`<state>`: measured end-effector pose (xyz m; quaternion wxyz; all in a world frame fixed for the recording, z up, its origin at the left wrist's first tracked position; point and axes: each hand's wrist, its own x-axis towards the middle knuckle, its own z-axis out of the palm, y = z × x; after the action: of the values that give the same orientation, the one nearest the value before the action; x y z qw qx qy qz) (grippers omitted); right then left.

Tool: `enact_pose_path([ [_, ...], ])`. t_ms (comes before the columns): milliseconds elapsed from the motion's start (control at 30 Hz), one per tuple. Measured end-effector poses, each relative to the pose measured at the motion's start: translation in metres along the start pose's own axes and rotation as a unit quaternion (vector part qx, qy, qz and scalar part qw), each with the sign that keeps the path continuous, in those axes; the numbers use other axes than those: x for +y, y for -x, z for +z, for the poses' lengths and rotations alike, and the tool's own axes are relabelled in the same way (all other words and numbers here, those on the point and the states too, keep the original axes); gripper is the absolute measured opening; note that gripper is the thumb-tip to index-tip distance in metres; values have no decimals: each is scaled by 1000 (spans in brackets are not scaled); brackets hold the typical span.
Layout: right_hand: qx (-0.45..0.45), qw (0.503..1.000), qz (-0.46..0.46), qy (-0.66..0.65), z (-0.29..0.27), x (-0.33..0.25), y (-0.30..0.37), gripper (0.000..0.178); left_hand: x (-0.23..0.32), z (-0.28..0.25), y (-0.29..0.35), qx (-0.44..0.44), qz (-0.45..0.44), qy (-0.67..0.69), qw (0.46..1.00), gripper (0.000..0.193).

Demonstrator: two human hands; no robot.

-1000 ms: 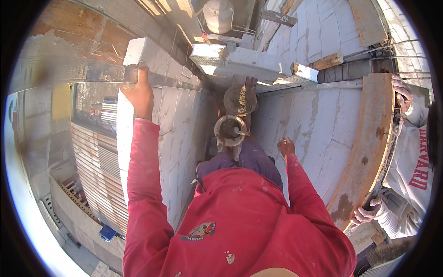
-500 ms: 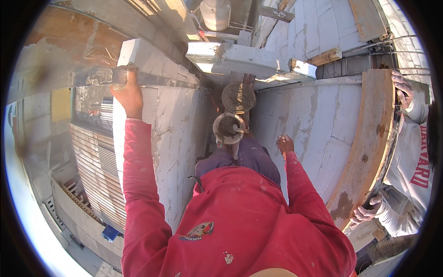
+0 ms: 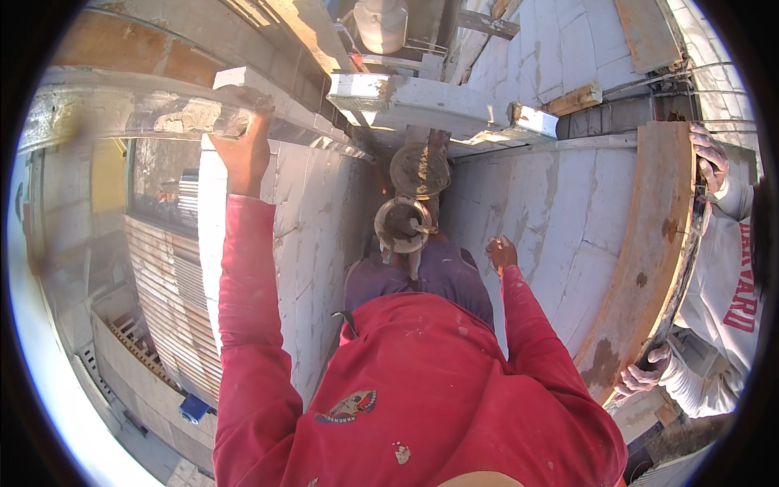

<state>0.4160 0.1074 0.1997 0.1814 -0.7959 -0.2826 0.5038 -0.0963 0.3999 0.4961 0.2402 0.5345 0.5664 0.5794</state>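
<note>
My left hand [image 3: 242, 150], arm stretched forward at the left, is closed around a long, flat-sided bar [image 3: 105, 118]. The bar spans the top of the white block wall [image 3: 308, 195], reaching out to the left, with lumps of pale mortar stuck to its side. Its exact kind and material are hard to tell. My right hand [image 3: 501, 253] hangs low beside the right-hand white wall [image 3: 535, 219], fingers loosely bent and apart, nothing visible in them. Between my legs and the walls stand two round mortar-smeared buckets [image 3: 399, 223] [image 3: 420, 170], the nearer with a handle-like piece inside.
On the right, another person's gloved-looking, dusty hands [image 3: 710, 158] [image 3: 643, 375] grip a wooden plank [image 3: 641, 260] along the wall top. A white beam [image 3: 430, 101] crosses ahead. Corrugated sheeting [image 3: 174, 284] lies below on the left, and a pale container [image 3: 379, 24] stands far ahead.
My left hand has turned and moved slightly right, and the bar has shifted and rolled, so its mortar-covered side now shows. My right hand and the other person's hands stay nearly still.
</note>
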Motion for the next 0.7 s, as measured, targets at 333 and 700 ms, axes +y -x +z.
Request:
enact_pose_path([
  [333, -2, 1000, -26, -6, 1, -8, 2, 29, 45, 59, -49, 11, 61, 110, 992, 53],
  [700, 3, 998, 10, -64, -3, 4, -1, 24, 87, 49, -98, 131, 135, 120, 975, 27],
])
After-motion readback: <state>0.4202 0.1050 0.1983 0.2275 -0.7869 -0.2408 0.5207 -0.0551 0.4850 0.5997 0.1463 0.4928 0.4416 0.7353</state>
